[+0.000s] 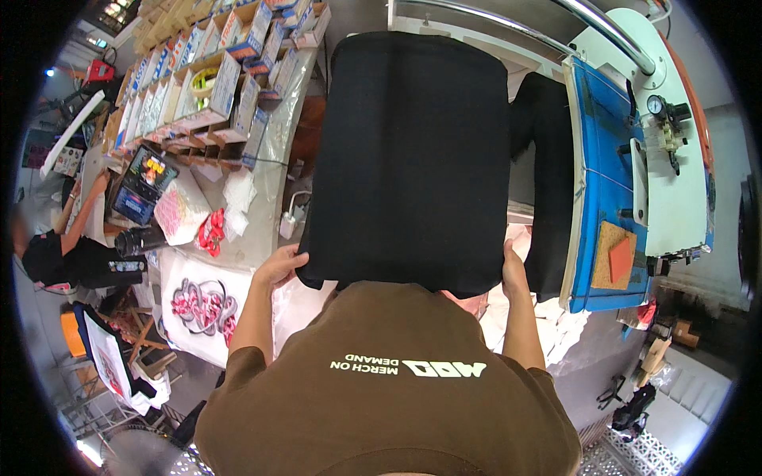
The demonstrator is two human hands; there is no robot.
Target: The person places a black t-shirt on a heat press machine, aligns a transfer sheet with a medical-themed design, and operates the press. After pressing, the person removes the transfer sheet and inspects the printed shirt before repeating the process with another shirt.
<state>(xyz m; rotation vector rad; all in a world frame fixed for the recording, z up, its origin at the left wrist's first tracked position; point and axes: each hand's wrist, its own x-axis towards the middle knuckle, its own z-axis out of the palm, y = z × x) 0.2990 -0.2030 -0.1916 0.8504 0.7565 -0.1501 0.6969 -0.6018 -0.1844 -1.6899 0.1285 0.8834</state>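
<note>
A black garment (409, 159) lies stretched smooth over a flat rectangular board in front of me. One of its long sleeves (553, 186) hangs down past the board's right side. At the near left corner my left hand (279, 266) is closed on the garment's edge, thumb on top. My right hand (514, 271) grips the near right edge, its thumb up along the side and its other fingers mostly hidden beneath the cloth. Both hands are at about the same distance from my body, one on each side of the board.
Right of the sleeve stands a white machine (683, 182) with a blue padded plate (603, 182) and a pressure gauge. Cardboard boxes (214, 87) fill the table at left, near a printed white cloth (198, 305). Another person (75, 254) works at far left.
</note>
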